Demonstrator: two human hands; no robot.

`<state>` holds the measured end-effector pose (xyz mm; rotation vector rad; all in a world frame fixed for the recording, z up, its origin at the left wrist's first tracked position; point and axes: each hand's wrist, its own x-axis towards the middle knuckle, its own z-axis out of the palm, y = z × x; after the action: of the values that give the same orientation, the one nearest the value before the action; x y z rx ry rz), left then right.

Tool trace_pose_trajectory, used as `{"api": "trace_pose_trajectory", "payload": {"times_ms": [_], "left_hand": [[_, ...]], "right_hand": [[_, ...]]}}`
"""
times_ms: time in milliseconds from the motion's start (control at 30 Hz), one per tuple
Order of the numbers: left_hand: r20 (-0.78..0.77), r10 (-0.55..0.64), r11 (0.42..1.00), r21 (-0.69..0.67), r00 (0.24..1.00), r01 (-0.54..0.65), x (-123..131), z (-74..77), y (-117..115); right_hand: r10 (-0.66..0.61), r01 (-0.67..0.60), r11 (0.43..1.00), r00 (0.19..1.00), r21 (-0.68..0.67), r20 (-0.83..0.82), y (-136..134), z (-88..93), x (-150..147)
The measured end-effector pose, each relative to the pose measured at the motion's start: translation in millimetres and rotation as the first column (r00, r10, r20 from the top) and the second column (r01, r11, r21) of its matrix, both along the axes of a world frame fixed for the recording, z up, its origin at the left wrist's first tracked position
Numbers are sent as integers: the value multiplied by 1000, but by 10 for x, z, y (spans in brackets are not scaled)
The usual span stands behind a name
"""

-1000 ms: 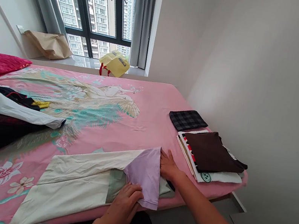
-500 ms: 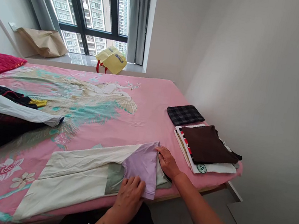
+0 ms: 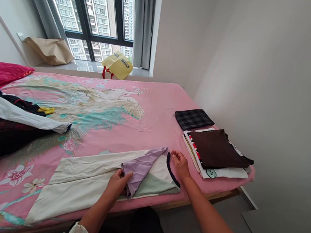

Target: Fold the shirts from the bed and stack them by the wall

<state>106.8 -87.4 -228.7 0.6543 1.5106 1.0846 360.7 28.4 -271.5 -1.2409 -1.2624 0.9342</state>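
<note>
A cream shirt (image 3: 81, 183) lies in a long folded strip along the near edge of the bed. It has a lilac sleeve (image 3: 144, 166), a pale green panel (image 3: 156, 184) and a dark neckband (image 3: 170, 170). My left hand (image 3: 118, 184) grips the lilac sleeve by its cuff end, partly lifted and turned back over the cream cloth. At the neckband's upper end, the fingers of my right hand (image 3: 179, 164) are pinched together on the shirt's edge.
On the right of the pink bedsheet (image 3: 153, 128) sits a stack topped by a brown shirt (image 3: 215, 148), with a folded black checked cloth (image 3: 193, 119) behind. A heap of clothes (image 3: 7, 127) lies left. Paper bag (image 3: 50, 51) and yellow bag (image 3: 118, 64) rest by the window.
My left hand has moved left, drawing the lilac sleeve's lower end with it and uncovering the green panel and dark neckband. My right hand has shifted slightly right, its fingers now pinched.
</note>
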Motion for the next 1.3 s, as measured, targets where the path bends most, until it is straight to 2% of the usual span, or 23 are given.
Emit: {"api": "trace_pose_trajectory", "payload": {"times_ms": [167,233,300,367,467,533,633,733,800,867,933,1000,1067,1100,1167,1233,1300], "left_hand": [[-26,-76,996,33,997,77,-6,6,-41],[-117,-108,992,46,987,114,-2,2,-58],[-265,-112,988,77,958,137,21,2,-83],[-424,-113,985,74,899,158,69,7,-119],[-580,-126,982,45,805,186,167,7,-189],[-623,-105,979,74,775,192,227,-11,-239],[-662,-77,971,120,746,206,282,-57,-308],[-764,-76,950,139,640,280,274,-71,-347],[-852,-47,920,166,521,354,235,-35,-353],[-911,21,880,212,412,425,185,30,-355],[-928,59,844,243,368,478,141,91,-371],[-902,-21,841,217,431,495,116,117,-414],[-808,-133,872,181,575,455,111,101,-480],[-751,-143,891,186,644,415,111,85,-516],[-690,-51,913,261,722,314,107,59,-579],[-707,79,897,358,702,260,78,64,-611],[-747,142,874,402,650,272,15,99,-597]], "right_hand": [[-28,17,996,992,87,126,-170,242,-177],[8,-57,978,970,199,242,-285,372,-298],[59,-180,936,928,304,368,-386,482,-440],[128,-299,894,884,335,450,-449,553,-588],[236,-431,857,817,284,526,-461,592,-810],[306,-505,835,757,219,578,-427,601,-953],[421,-593,803,633,58,650,-346,641,-1140],[500,-621,779,532,-86,683,-259,737,-1242],[502,-623,776,517,-97,693,-206,812,-1239],[481,-617,784,540,-64,691,-163,874,-1194],[466,-606,795,570,-36,677,-136,906,-1139],[469,-603,797,590,-28,657,-130,902,-1113],[487,-613,790,597,-30,637,-140,868,-1140],[496,-620,784,598,-30,629,-147,844,-1172],[502,-629,777,600,-21,623,-155,794,-1254],[482,-620,784,615,5,624,-147,752,-1316],[437,-584,810,651,43,621,-119,722,-1312]]}}
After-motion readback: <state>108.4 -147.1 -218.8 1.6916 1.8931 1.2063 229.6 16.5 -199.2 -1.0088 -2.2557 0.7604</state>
